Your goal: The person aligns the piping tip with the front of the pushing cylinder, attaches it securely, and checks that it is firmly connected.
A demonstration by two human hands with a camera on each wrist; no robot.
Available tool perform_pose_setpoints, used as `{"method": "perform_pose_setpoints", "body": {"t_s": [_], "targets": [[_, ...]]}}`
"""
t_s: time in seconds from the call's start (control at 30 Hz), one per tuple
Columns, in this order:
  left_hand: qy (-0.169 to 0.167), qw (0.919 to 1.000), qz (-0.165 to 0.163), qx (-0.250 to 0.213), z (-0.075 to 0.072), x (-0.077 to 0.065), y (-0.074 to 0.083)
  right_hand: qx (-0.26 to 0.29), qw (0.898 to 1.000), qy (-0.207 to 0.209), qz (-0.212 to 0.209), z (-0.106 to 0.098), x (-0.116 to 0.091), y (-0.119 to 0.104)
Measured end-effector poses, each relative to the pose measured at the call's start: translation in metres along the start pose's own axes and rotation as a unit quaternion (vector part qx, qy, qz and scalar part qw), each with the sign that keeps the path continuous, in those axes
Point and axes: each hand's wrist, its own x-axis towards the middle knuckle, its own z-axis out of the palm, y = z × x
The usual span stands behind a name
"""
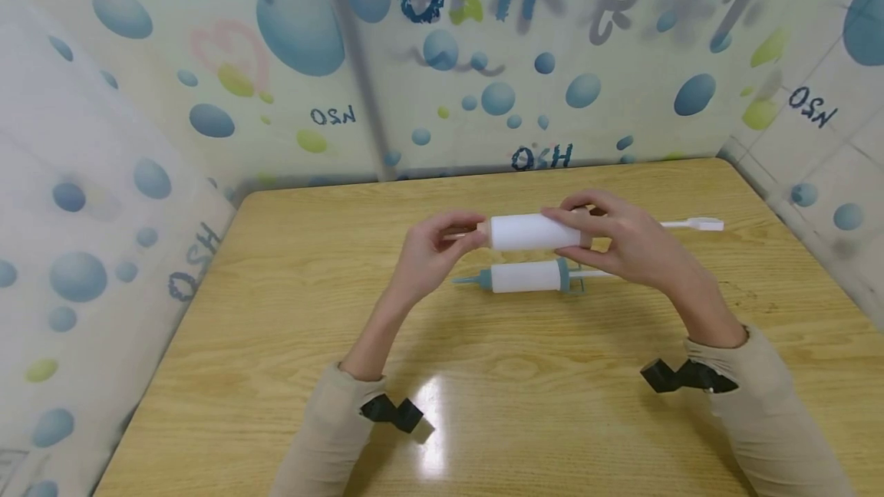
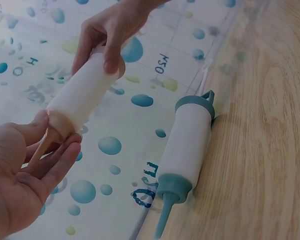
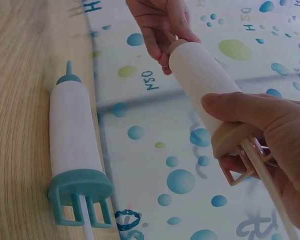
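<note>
Above the table, both hands hold a large syringe (image 1: 532, 232) with a white barrel, beige end caps and a beige plunger rod. Thumb and fingers of the left hand (image 1: 431, 251) pinch the beige front cap (image 2: 60, 125) around its nozzle. At the other end, the right hand (image 1: 621, 240) grips the barrel near the rear collar (image 3: 232, 140), thumb lying on the white tube. A second syringe (image 1: 526, 277), white with teal caps, lies on the table just below the held one. Its teal nozzle (image 1: 466, 280) points left, and its white rod runs partly behind the right hand.
The wooden table (image 1: 290, 313) meets a wall (image 1: 442, 98) patterned with blue and green dots. Right of the right hand, a pale rod with a flattened end (image 1: 706, 225) shows, roughly in line with the held syringe. Black wrist cameras (image 1: 391, 411) sit on both sleeves.
</note>
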Motion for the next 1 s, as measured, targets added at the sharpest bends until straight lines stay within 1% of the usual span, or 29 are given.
{"method": "perform_pose_setpoints", "body": {"t_s": [0.13,0.23,0.3,0.43,0.5,0.67,0.8,0.87,1.0], "targets": [[-0.029,0.9988,-0.037,-0.009,-0.0019,-0.0008,0.0006,-0.002,1.0,0.005,-0.009,0.0007,0.0009,0.0005],[-0.039,0.998,-0.049,-0.003,-0.0029,-0.0015,0.0007,-0.003,1.0,0.007,-0.017,0.0015,0.0012,0.0012],[-0.037,0.9982,-0.047,0.003,-0.003,-0.0017,0.0012,-0.003,1.0,0.006,-0.018,0.0017,0.0013,0.0015],[-0.035,0.9985,-0.042,-0.008,-0.0031,-0.0022,0.0027,0.002,1.0,0.003,-0.013,0.0015,0.0007,0.0014],[-0.033,0.9987,-0.037,-0.005,-0.0031,-0.0023,0.0028,0.004,1.0,0.001,-0.011,0.0016,0.0004,0.0014],[-0.027,0.9993,-0.003,0.024,-0.0031,-0.0024,0.0035,0.007,1.0,0.003,-0.014,0.0024,0.0005,0.002],[-0.02,0.9994,0.016,0.025,-0.0026,-0.0022,0.0035,0.01,1.0,0.003,-0.012,0.0025,0.0006,0.0022],[-0.019,0.9996,0.013,0.018,-0.0028,-0.0022,0.0037,0.012,1.0,0.003,-0.011,0.0022,0.0004,0.0022],[-0.023,0.9995,-0.02,-0.01,-0.0037,-0.002,0.0043,0.016,1.0,0.009,-0.012,0.0019,0.0008,0.0019]]}}
